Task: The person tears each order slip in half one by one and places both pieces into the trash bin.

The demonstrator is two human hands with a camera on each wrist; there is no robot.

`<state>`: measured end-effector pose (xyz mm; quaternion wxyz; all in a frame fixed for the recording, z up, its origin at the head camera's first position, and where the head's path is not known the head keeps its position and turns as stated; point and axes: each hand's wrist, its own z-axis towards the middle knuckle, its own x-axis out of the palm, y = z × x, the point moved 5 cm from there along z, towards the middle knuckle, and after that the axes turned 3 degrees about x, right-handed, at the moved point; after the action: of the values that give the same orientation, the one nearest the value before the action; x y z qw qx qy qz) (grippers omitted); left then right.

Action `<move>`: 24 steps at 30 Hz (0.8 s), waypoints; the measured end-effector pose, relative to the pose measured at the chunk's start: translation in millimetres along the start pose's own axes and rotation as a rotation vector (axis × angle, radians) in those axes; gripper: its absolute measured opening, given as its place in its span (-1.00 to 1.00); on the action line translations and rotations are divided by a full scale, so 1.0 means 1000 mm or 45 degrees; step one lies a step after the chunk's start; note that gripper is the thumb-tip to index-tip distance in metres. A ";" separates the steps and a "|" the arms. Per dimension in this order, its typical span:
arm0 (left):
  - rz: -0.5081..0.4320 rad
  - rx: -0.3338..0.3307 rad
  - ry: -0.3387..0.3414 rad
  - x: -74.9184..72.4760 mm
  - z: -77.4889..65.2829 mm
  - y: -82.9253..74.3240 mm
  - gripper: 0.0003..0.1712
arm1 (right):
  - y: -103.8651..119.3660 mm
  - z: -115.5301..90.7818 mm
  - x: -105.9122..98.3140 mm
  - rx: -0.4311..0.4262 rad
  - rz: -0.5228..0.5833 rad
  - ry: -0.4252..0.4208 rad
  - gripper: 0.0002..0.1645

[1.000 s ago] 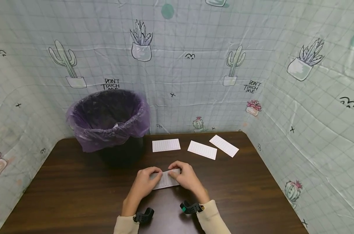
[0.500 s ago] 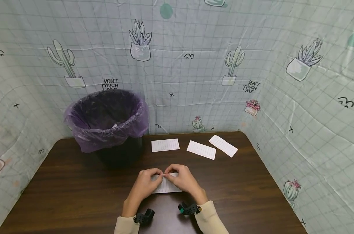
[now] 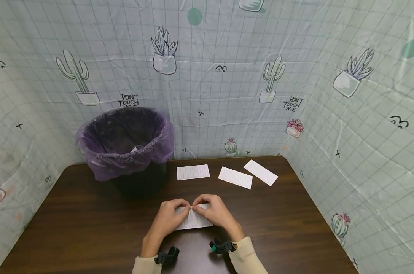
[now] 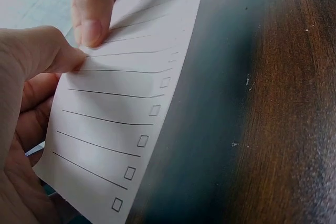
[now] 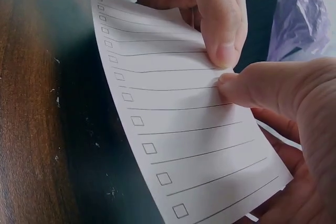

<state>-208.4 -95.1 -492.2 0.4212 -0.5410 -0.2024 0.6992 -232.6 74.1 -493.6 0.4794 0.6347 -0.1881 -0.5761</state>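
Observation:
A white checklist slip printed with lines and small boxes is held just in front of the person, over the table. My left hand pinches its far long edge near the middle, thumb on the printed face. Right beside it, my right hand pinches the same edge, the two thumb tips almost meeting. In the left wrist view the slip curves gently and looks whole; the right wrist view shows the slip bowed along its length. Fingers behind the paper are partly hidden.
A dark bin lined with a purple bag stands at the back left. Toward the back lie a left slip, a middle slip and a right slip. A patterned cloth hangs around the table.
My right hand has moved left along the slip until its fingertips meet those of my left hand. The slip has come slightly nearer to the person. Little differs over the last half second.

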 end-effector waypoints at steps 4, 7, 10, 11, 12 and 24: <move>-0.002 -0.016 -0.006 -0.001 -0.002 0.001 -0.83 | -0.001 0.000 0.002 -0.006 0.018 0.010 -0.94; -0.011 -0.034 -0.001 0.000 -0.002 0.002 -0.81 | -0.001 0.000 0.003 -0.017 0.029 0.014 -0.95; -0.024 -0.047 0.000 -0.001 0.000 0.003 -0.81 | 0.001 0.001 0.004 -0.039 0.026 0.012 -0.95; -0.030 -0.054 0.000 0.000 0.000 0.003 -0.81 | 0.001 0.001 0.004 -0.043 0.022 0.012 -0.95; -0.034 -0.060 -0.001 0.000 0.000 0.003 -0.82 | 0.001 0.001 0.004 -0.050 0.018 0.014 -0.95; -0.046 -0.132 0.029 -0.003 -0.001 0.006 -0.85 | 0.001 0.001 0.007 -0.079 0.005 0.045 -0.96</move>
<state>-210.0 -101.1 -495.4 0.4076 -0.5662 -0.2433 0.6738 -232.0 68.1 -496.6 0.5032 0.6292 -0.1629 -0.5695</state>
